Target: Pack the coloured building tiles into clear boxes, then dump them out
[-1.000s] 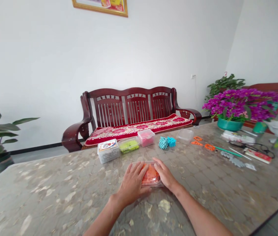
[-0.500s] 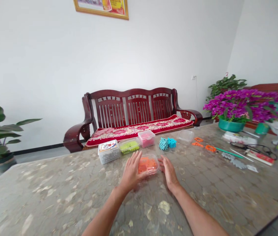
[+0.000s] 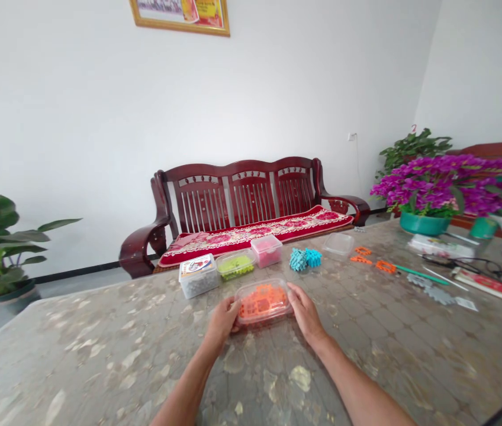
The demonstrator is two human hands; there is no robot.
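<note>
A clear plastic box [image 3: 263,303] with orange pieces inside is held between my two hands, low over the table or resting on it. My left hand [image 3: 223,319] grips its left end, the thumb near the rim and the fingers curled at the side. Around the right end closes my right hand [image 3: 305,309], thumb and fingers against the edge. Just behind stand a box of grey pieces [image 3: 198,277] with a printed label, a box of green pieces [image 3: 235,264] and a box of pink pieces [image 3: 267,251].
Blue interlocking pieces [image 3: 305,259] and a clear lid [image 3: 338,244] lie behind to the right. Farther right are loose orange pieces [image 3: 385,267], grey pieces [image 3: 431,289], eyeglasses [image 3: 468,267] and a teal flower pot [image 3: 424,223]. A wooden bench [image 3: 251,201] stands beyond the table [image 3: 100,343].
My left hand has moved from above the box's left side down to grip its left end. My right hand has closed on the right end, and the box has turned slightly.
</note>
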